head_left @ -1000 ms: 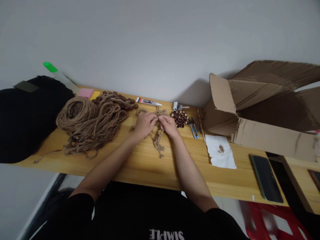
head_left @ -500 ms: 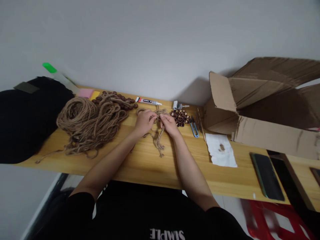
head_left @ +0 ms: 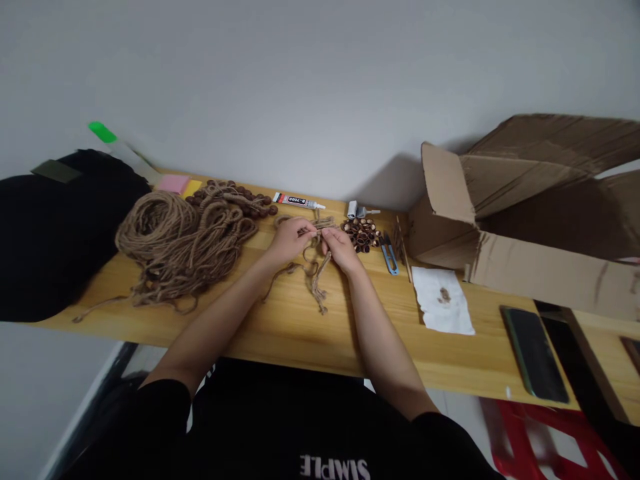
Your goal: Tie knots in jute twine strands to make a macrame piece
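Near the middle of the wooden table [head_left: 300,333], the left hand [head_left: 289,240] and right hand [head_left: 340,248] meet, fingertips of both pinched together on a short bundle of twine [head_left: 316,283] whose frayed ends trail toward the near edge. It looks light, limp and rough, probably best gripped where the strands gather. A pile of beads [head_left: 361,233] lies just beside the right hand.
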### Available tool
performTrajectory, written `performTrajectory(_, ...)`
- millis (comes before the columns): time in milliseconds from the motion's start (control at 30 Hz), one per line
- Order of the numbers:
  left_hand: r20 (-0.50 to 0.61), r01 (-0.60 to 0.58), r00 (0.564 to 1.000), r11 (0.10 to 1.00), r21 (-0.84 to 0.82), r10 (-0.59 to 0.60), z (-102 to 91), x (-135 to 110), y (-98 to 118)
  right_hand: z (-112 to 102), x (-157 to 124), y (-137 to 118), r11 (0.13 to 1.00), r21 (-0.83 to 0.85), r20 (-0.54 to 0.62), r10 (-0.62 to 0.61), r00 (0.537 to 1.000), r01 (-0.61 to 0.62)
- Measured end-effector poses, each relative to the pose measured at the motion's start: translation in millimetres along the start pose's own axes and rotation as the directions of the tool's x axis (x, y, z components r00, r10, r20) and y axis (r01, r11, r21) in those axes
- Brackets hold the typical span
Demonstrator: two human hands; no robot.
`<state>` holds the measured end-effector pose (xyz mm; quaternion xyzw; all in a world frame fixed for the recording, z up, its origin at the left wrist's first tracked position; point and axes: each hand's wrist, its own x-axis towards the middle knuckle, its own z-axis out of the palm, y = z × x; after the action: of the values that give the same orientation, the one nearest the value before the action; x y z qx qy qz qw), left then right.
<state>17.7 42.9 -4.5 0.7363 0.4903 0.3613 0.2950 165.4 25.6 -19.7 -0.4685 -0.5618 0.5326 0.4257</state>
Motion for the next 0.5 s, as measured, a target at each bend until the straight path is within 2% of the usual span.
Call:
performTrajectory(133,-0.007,0.152,0.988,0.979,-0.138,-0.155,3.3,2.0,-0.8,0.3,0.3,-0.3,1.000,-0.025,-0.026,-0.004,1.000,0.003)
performTrajectory(500,0.041,0.181,0.984,0.952,-0.247,-0.176,1.0,6.7,-3.4,1.0,1.6,3.5,1.000,-0.019,-0.031,-0.023,0.999,0.022)
